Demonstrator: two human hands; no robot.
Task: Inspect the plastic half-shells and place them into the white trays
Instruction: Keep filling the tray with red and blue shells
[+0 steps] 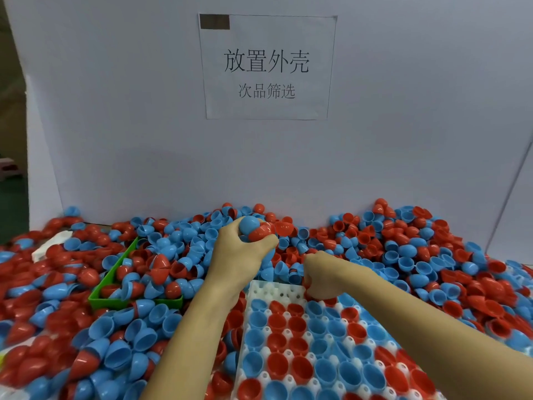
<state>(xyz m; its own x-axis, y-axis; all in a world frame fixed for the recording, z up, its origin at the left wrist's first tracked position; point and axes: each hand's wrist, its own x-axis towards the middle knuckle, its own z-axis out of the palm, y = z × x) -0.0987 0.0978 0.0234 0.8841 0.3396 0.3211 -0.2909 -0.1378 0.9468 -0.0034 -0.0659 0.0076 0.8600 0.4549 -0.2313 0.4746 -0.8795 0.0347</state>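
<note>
Left hand (243,246) grips a clutch of half-shells (261,229) at 12 o'clock of the white tray (277,290); right hand (323,275), curled at the tray's far edge with its contents hidden, should seat each shell rim-up.

L hand (245,246) grips blue and red half-shells (258,230) above pile. R hand (323,277), fingers curled, at far edge of white tray (261,290), partly filled w/ shells.

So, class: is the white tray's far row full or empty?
Mostly empty. The white tray shows bare sockets along its far row, while blue and red shells fill the nearer rows.
</note>
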